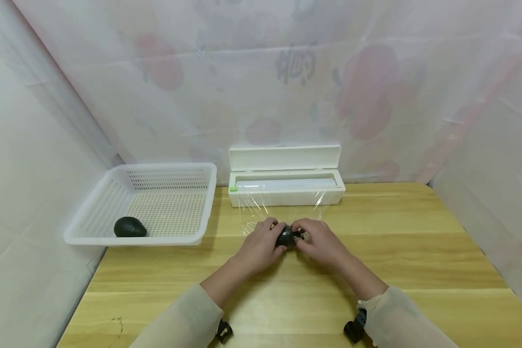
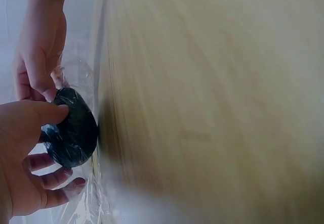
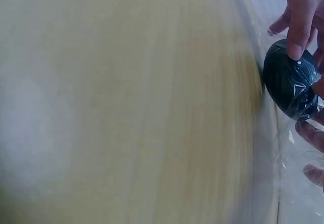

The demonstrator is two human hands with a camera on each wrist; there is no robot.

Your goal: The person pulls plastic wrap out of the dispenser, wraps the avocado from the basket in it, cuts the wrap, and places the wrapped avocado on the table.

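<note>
Wooden table (image 1: 287, 299): left hand (image 1: 261, 244) and right hand (image 1: 319, 241) each grip the film-wrapped avocado (image 1: 287, 237), fingers curled, on cling film (image 1: 252, 212).

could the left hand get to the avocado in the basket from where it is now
Probably yes, once freed. The left hand grips the wrapped avocado with the right hand. The basket is open-topped on that side, with bare table between, and its avocado lies near the front rim.
</note>
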